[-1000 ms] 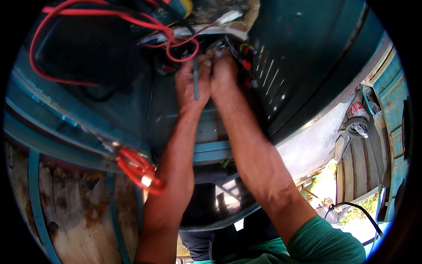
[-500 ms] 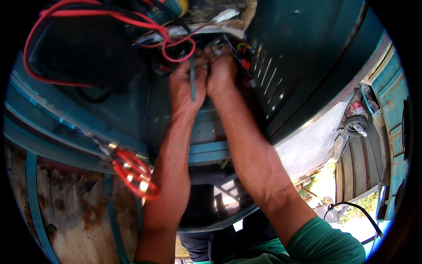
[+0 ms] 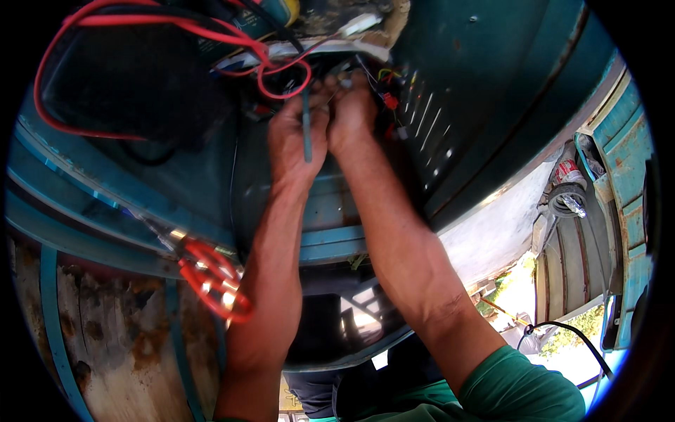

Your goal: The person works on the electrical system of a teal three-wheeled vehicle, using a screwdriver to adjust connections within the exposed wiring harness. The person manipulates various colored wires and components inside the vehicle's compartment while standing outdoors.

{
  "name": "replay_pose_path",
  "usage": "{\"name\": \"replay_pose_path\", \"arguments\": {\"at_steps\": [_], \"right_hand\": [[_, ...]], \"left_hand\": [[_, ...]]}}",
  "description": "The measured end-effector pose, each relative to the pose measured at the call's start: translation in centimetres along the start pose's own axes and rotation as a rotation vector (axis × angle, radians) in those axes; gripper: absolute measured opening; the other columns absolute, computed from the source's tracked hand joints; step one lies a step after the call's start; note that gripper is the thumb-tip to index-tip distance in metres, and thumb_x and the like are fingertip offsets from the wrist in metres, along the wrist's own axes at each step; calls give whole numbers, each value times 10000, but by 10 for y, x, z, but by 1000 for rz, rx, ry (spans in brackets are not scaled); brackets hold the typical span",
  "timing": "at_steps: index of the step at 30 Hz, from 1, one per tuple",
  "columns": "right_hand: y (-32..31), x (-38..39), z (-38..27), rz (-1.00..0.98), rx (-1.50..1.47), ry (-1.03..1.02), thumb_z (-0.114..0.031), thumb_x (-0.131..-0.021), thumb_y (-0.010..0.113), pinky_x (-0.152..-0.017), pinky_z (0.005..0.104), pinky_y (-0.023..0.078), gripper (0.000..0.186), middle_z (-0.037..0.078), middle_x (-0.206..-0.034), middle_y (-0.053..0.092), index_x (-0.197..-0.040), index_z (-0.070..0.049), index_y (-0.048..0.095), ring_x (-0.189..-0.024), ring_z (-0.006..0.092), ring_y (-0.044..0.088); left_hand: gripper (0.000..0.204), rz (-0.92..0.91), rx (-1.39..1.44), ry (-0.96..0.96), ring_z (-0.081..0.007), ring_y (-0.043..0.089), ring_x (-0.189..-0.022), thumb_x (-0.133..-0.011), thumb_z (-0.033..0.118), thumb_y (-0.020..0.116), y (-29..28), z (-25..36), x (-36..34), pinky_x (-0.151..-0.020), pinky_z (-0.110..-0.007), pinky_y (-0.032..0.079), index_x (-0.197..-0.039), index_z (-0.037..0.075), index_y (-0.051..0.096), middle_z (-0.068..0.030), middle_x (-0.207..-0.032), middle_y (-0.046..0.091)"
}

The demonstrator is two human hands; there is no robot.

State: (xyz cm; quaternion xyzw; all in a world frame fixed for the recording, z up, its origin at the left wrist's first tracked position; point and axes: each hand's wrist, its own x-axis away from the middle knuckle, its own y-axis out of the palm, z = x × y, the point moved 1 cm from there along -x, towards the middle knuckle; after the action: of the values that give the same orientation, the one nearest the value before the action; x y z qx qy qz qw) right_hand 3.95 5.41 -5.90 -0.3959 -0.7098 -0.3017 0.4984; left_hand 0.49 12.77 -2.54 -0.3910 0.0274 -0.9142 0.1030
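Observation:
My left hand (image 3: 295, 133) and my right hand (image 3: 353, 112) meet inside a dark teal metal housing, fingers closed and pinching close together. A thin wire (image 3: 333, 96) shows between the fingertips, which are dim and slightly blurred. Over the back of my left hand lies a narrow grey-green rod (image 3: 307, 130); whether the fingers grip it, I cannot tell. Just beyond the left hand hangs a loop of red cable (image 3: 285, 93). Close to the right hand are a red connector (image 3: 390, 101) and several thin coloured wires (image 3: 385, 73).
Red-handled pliers (image 3: 211, 278) lie beside my left forearm, jaws toward the housing's curved edge. A teal-and-yellow cased device (image 3: 246, 24) and a white connector (image 3: 360, 25) sit at the far side. A slotted metal panel (image 3: 485, 105) rises on the right.
Both hands shift very slightly left with the view. Their closed grip and the things around them look the same.

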Motion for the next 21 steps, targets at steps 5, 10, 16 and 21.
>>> {"name": "replay_pose_path", "arguments": {"at_steps": [5, 10, 16, 21], "right_hand": [[0, -1, 0, -24, -1, -17, -353, -943, 450, -616, 364, 522, 283, 88, -780, 576, -929, -72, 480, -687, 249, 615], [-2, -2, 2, -30, -1, -26, -326, -923, 466, -633, 364, 519, 256, 89, -783, 579, -936, -71, 488, -696, 254, 621], [-3, -3, 3, -6, -10, -4, -328, -913, 476, -642, 371, 518, 258, 89, -794, 586, -945, -72, 496, -701, 252, 624], [-2, -4, 2, -29, 0, -2, -328, -916, 468, -645, 370, 518, 261, 88, -800, 588, -952, -71, 498, -702, 250, 625]], "left_hand": [[177, 4, 16, 26, -134, 594, -819, -816, 44, 589, 1, 0, -1, -767, -272, 467, -967, 3, 672, -63, -880, 664], [187, 4, 47, 26, -121, 593, -785, -816, 42, 580, 0, -3, -2, -722, -263, 467, -974, 7, 674, -69, -860, 667], [189, -18, 45, -44, -135, 616, -828, -826, 49, 575, -4, 0, 0, -770, -273, 471, -978, 1, 676, -110, -884, 686], [176, -9, 52, -31, -140, 617, -822, -828, 58, 583, -3, -5, -3, -770, -274, 472, -965, 8, 682, -96, -878, 686]]}}
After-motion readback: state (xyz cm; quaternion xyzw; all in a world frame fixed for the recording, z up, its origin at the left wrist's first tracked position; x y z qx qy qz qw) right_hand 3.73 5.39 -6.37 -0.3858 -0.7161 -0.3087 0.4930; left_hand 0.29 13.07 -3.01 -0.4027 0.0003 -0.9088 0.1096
